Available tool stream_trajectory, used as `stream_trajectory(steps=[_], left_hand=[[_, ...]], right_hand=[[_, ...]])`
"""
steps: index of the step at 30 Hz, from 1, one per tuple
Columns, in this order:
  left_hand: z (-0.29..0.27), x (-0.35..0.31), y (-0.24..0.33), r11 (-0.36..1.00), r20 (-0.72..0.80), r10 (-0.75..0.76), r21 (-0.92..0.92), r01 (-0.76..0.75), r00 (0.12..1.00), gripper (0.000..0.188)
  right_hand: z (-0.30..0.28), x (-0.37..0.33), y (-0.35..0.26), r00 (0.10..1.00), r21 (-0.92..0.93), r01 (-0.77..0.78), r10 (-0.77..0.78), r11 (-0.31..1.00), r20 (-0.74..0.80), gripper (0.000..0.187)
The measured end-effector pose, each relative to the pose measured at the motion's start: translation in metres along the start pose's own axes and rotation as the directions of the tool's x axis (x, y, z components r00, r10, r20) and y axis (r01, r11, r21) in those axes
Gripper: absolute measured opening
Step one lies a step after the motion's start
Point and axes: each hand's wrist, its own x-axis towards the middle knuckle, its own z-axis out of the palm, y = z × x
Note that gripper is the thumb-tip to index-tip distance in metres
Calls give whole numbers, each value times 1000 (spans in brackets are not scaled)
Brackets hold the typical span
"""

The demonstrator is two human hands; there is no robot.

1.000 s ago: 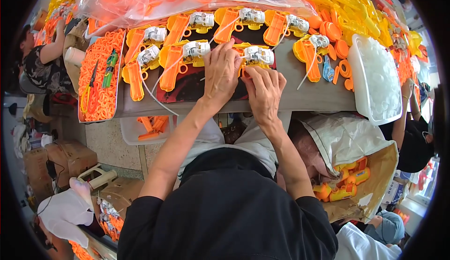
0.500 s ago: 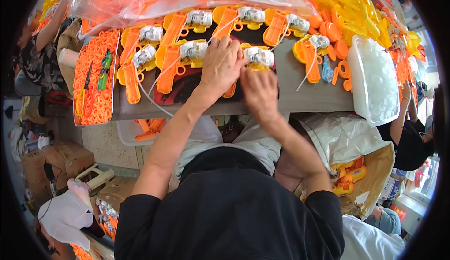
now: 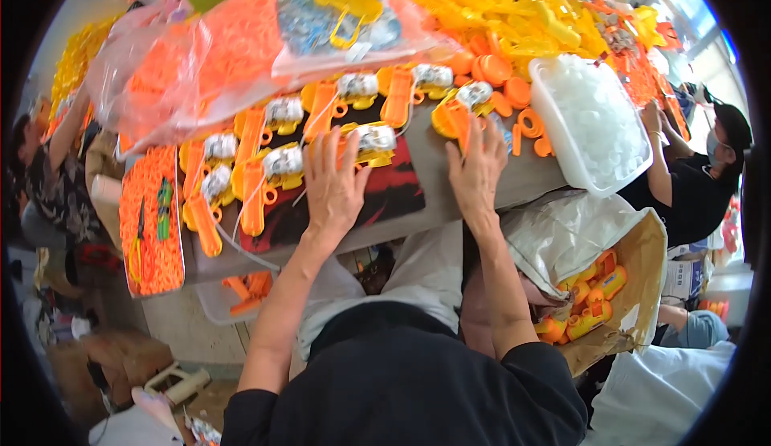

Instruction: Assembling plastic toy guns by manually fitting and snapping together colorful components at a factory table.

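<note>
Several toy gun halves lie in two rows, each a yellow shell with an orange handle and a white mechanism. My left hand [image 3: 332, 193] rests with fingers spread over the nearest toy gun half [image 3: 375, 138], hiding its handle. My right hand [image 3: 479, 174] reaches to a separate toy gun half [image 3: 450, 119] on the right; its fingers are apart over the orange handle, and I see no firm grip. A blue part beside it is mostly covered. Thin pale tubes run from some mechanisms, and a dark red-and-black mat [image 3: 405, 182] lies under the near row.
On the left stands a tray of orange rings [image 3: 171, 249] with scissors [image 3: 138, 245] and a green tool. A white tub of translucent parts [image 3: 590, 132] stands right. Bags of orange parts [image 3: 241, 36] and yellow shells [image 3: 498, 12] fill the back. People sit at both sides.
The view has turned, so the table looks tilted. Both hands have come apart from the middle toy gun half; my right hand has moved right to the separate one, and my left fingers have spread.
</note>
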Motion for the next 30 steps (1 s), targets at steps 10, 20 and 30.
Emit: stream_trajectory(steps=[10, 20, 30], left_hand=[[-2, 36, 42, 931, 60, 349, -133, -339, 935, 60], [17, 48, 25, 817, 164, 575, -158, -554, 801, 54], [13, 44, 27, 880, 256, 475, -117, -461, 842, 51]], right_hand=[[-6, 35, -6, 975, 254, 9, -65, 967, 211, 38], [40, 251, 93, 974, 35, -48, 39, 998, 225, 28], [163, 360, 124, 883, -79, 84, -37, 993, 469, 92]])
